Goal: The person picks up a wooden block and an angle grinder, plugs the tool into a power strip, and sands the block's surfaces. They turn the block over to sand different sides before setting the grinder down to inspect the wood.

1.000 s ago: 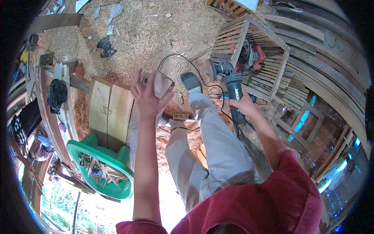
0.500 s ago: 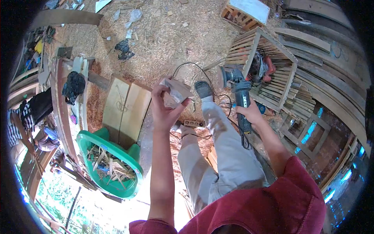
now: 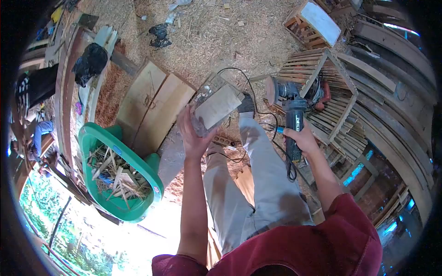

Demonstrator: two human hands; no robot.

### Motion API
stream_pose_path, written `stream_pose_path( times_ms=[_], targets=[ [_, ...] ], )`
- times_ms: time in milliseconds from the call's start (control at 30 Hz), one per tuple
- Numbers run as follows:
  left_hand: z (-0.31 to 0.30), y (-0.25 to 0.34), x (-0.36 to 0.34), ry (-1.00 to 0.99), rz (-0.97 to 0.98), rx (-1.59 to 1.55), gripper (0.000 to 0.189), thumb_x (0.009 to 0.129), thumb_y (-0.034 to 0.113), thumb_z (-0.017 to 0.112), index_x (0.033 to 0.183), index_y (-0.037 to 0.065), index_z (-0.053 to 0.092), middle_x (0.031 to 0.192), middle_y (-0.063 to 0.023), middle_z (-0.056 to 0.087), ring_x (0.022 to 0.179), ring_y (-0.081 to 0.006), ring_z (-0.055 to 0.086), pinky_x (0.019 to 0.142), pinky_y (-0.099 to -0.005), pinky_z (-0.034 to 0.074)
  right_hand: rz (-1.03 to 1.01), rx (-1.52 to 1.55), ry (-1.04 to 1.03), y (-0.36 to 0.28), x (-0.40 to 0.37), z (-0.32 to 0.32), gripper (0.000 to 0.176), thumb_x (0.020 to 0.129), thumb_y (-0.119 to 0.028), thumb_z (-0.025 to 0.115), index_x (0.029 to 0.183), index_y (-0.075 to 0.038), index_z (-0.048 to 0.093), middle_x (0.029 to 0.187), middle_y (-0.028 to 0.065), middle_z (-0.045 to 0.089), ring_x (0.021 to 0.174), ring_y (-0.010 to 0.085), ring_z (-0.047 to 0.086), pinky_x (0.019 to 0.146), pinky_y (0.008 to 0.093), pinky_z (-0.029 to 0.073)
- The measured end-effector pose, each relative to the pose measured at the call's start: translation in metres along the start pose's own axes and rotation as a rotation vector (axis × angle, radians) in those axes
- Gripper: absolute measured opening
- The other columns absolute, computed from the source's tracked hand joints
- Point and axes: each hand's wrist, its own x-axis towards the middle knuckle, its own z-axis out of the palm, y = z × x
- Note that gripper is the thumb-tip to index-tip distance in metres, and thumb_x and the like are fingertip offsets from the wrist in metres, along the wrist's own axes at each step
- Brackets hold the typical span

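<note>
Wooden block raised in the left hand, grinder gripped in the right.

The left hand (image 3: 193, 138) holds a pale rectangular wooden block (image 3: 216, 108) from below, fingers (image 3: 186, 120) clamped on its lower end; its long axis slants up and to the right. The block sits left of the dark angle grinder (image 3: 293, 115), near its disc head but apart from it. The right hand (image 3: 301, 138) has its fingers wrapped tight round the grinder's body, head pointing away toward the slatted wooden crate (image 3: 334, 80). Against half a second ago, the block has turned its broad face up (the grinder grip looks unchanged) and is held nearer the grinder's head.
</note>
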Motion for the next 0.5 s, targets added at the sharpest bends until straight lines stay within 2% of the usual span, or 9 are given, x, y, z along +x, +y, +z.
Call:
stream_pose_path(
  times_ms=[100, 200, 267, 400, 500],
  targets=[
    [-0.008, -0.004, -0.007, -0.015, 0.024, -0.013, 0.115, 0.07, 0.041, 0.097, 0.163, 0.006, 0.039, 0.155, -0.0195, 0.05, 0.147, -0.041, 0.042, 0.125, -0.0582, 0.028, -0.015, 0.077, -0.055, -0.014, -0.017, 0.015, 0.047, 0.089, -0.001, 0.078, 0.126, -0.007, 0.05, 0.09, 0.01, 0.068, 0.071, 0.0226, 0.071, 0.061, 0.0394, 0.062],
    [-0.002, -0.01, -0.011, -0.056, -0.042, 0.07, 0.112, 0.068, 0.042, 0.097, 0.16, 0.006, 0.044, 0.153, -0.0174, 0.052, 0.145, -0.039, 0.043, 0.124, -0.0575, 0.029, -0.046, 0.134, -0.107, -0.015, -0.028, 0.022, 0.046, 0.089, -0.009, 0.079, 0.127, -0.007, 0.052, 0.097, 0.0115, 0.07, 0.077, 0.0236, 0.072, 0.064, 0.0406, 0.064],
    [0.004, -0.011, -0.006, -0.052, -0.019, 0.109, 0.107, 0.067, 0.041, 0.097, 0.156, 0.007, 0.049, 0.148, -0.0161, 0.054, 0.142, -0.0387, 0.045, 0.122, -0.0571, 0.03, -0.077, 0.18, -0.118, -0.018, -0.037, 0.029, 0.048, 0.088, -0.013, 0.08, 0.127, -0.006, 0.054, 0.102, 0.0134, 0.072, 0.081, 0.0251, 0.074, 0.068, 0.0419, 0.065],
    [0.014, 0.012, 0.01, -0.014, -0.064, 0.128, 0.095, 0.066, 0.042, 0.097, 0.144, 0.006, 0.056, 0.137, -0.0154, 0.056, 0.136, -0.0402, 0.048, 0.119, -0.059, 0.03, -0.127, 0.261, -0.116, -0.022, -0.043, 0.046, 0.05, 0.088, -0.01, 0.08, 0.13, -0.006, 0.052, 0.102, 0.0141, 0.072, 0.085, 0.0269, 0.076, 0.069, 0.0413, 0.065],
    [0.028, 0.041, 0.011, 0.064, -0.174, 0.204, 0.089, 0.069, 0.048, 0.095, 0.137, 0.004, 0.057, 0.133, -0.0172, 0.056, 0.135, -0.0431, 0.047, 0.118, -0.062, 0.029, -0.114, 0.189, -0.057, -0.043, -0.054, 0.058, 0.053, 0.089, -0.005, 0.079, 0.133, -0.007, 0.049, 0.099, 0.014, 0.071, 0.081, 0.0258, 0.076, 0.069, 0.0395, 0.065]
  ],
)
